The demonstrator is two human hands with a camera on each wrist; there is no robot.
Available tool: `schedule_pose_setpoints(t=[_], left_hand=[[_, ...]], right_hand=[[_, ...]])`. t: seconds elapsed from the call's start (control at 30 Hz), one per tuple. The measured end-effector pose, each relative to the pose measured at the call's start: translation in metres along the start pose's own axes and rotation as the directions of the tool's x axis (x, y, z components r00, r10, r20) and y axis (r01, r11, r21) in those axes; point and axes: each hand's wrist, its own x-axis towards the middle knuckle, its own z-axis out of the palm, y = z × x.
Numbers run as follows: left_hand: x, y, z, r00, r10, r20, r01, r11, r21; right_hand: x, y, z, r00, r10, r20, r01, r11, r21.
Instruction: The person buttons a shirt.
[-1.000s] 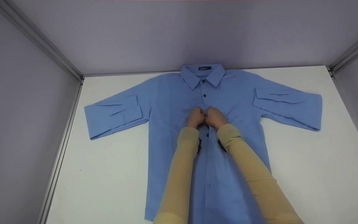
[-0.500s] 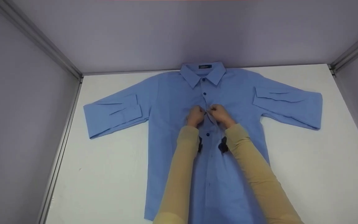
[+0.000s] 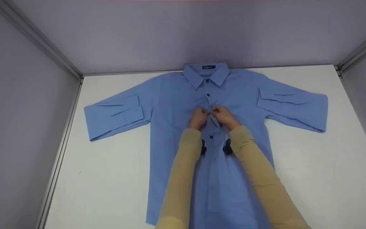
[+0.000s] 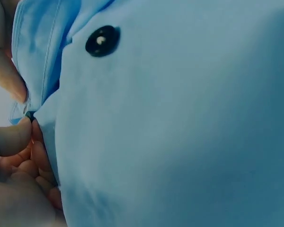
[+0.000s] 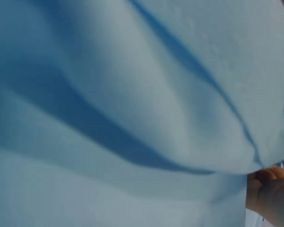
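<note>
A light-blue long-sleeved shirt (image 3: 179,152) lies front up, its collar (image 3: 192,76) at the far side. Halfway down the chest my two hands meet at the front opening. My left hand (image 3: 199,117) pinches a small dark button (image 4: 30,115) between thumb and finger, best seen in the left wrist view. Close beside it, my right hand (image 3: 223,116) grips the stitched front edge (image 4: 38,52), lifted so that a gap shows below. Another dark button (image 3: 211,137) sits lower down, uncovered. The right wrist view holds mostly folded blue cloth, with some fingers (image 5: 274,189) at its edge.
The shirt covers the middle of a white table (image 3: 106,184). Both shirt sleeves, the left one (image 3: 116,117) and the right one (image 3: 294,108), are folded inward. Grey walls (image 3: 138,35) enclose the back and sides. Two fastened buttons (image 3: 208,94) show below the collar.
My right hand has shifted slightly right, away from the left, lifting the front edge and opening a gap beneath it. My left hand stays nearly in place.
</note>
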Motion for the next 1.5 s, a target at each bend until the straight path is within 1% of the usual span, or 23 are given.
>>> schedule_pose_setpoints(t=[0.07,0.2,0.27,0.37,0.43,0.5,0.63,0.7,0.77,0.87,0.9,1.0,1.07,1.1,1.13,1.2,1.23,1.3,1.33,1.37,1.43,1.47,1.5], left_hand=[[-0.001,0.001,0.002,0.999,0.009,-0.033,-0.009,1.0,0.004],[-0.004,0.003,0.005,0.994,0.045,-0.1,-0.046,0.999,-0.01],[-0.004,0.004,0.005,0.991,0.069,-0.113,-0.074,0.997,-0.034],[-0.003,0.004,0.005,0.988,0.114,-0.105,-0.124,0.988,-0.087],[-0.002,0.002,0.004,0.986,0.139,-0.089,-0.15,0.979,-0.134],[0.0,0.0,0.004,0.988,0.142,-0.062,-0.152,0.969,-0.193],[0.0,-0.001,0.002,0.994,0.108,-0.024,-0.11,0.947,-0.301],[-0.001,0.001,0.002,0.996,0.088,-0.016,-0.089,0.941,-0.325],[-0.001,0.002,0.003,0.997,0.078,-0.023,-0.081,0.939,-0.333],[-0.014,0.012,-0.002,0.997,0.06,-0.046,-0.072,0.944,-0.323],[-0.018,0.014,-0.004,0.996,0.059,-0.061,-0.076,0.946,-0.314],[-0.019,0.015,-0.003,0.993,0.061,-0.099,-0.085,0.961,-0.262],[-0.008,0.01,0.005,0.991,0.063,-0.118,-0.087,0.974,-0.211],[0.0,0.004,0.01,0.989,0.075,-0.126,-0.098,0.977,-0.189],[0.004,0.002,0.014,0.986,0.084,-0.144,-0.107,0.981,-0.16],[0.024,-0.014,0.029,0.971,0.136,-0.196,-0.166,0.975,-0.15],[0.036,-0.024,0.037,0.959,0.17,-0.225,-0.207,0.967,-0.151],[0.056,-0.038,0.05,0.962,0.158,-0.222,-0.194,0.969,-0.152],[0.061,-0.04,0.054,0.963,0.137,-0.23,-0.17,0.977,-0.131],[0.077,-0.052,0.063,0.96,0.147,-0.236,-0.186,0.971,-0.151],[0.096,-0.063,0.073,0.977,0.079,-0.196,-0.109,0.983,-0.145],[0.105,-0.069,0.078,0.983,0.049,-0.175,-0.076,0.986,-0.149],[0.116,-0.078,0.086,0.981,0.05,-0.187,-0.081,0.983,-0.164]], right_hand=[[0.003,0.0,0.0,1.0,0.024,0.008,-0.024,1.0,0.018],[0.006,0.001,0.0,0.997,0.077,0.014,-0.078,0.99,0.119],[0.006,0.001,-0.001,0.994,0.103,0.021,-0.105,0.979,0.175],[0.005,0.001,-0.002,0.995,0.098,0.019,-0.1,0.979,0.178],[0.005,0.001,-0.002,0.997,0.08,0.011,-0.08,0.985,0.153],[0.004,-0.001,-0.002,0.998,0.061,0.005,-0.061,0.992,0.112],[0.005,-0.003,-0.001,0.999,0.032,-0.004,-0.032,0.999,0.001],[0.006,-0.003,-0.001,1.0,0.028,-0.001,-0.028,0.999,-0.044],[0.007,-0.003,-0.002,1.0,0.031,0.002,-0.031,0.997,-0.069],[0.008,-0.001,-0.002,1.0,0.015,0.018,-0.013,0.996,-0.09],[0.008,-0.001,-0.001,1.0,0.005,0.02,-0.003,0.996,-0.088],[0.009,0.0,0.0,0.999,-0.041,0.027,0.043,0.994,-0.096],[0.009,0.0,0.001,0.998,-0.061,0.022,0.063,0.993,-0.096],[0.009,0.0,0.002,0.998,-0.067,0.019,0.069,0.992,-0.102],[0.009,0.0,0.002,0.998,-0.065,0.013,0.066,0.992,-0.107],[0.009,-0.001,0.003,0.999,-0.054,0.0,0.053,0.992,-0.114],[0.008,-0.001,0.003,0.999,-0.046,-0.004,0.045,0.993,-0.112],[0.008,-0.001,0.004,0.999,-0.032,-0.009,0.031,0.993,-0.112],[0.008,-0.002,0.004,1.0,-0.027,-0.009,0.026,0.993,-0.112],[0.008,-0.002,0.004,1.0,-0.027,-0.006,0.026,0.993,-0.112],[0.009,-0.002,0.004,0.999,-0.033,0.0,0.033,0.993,-0.116],[0.009,-0.002,0.005,0.999,-0.038,0.003,0.038,0.992,-0.118],[0.009,-0.002,0.005,0.999,-0.045,0.009,0.045,0.992,-0.119]])
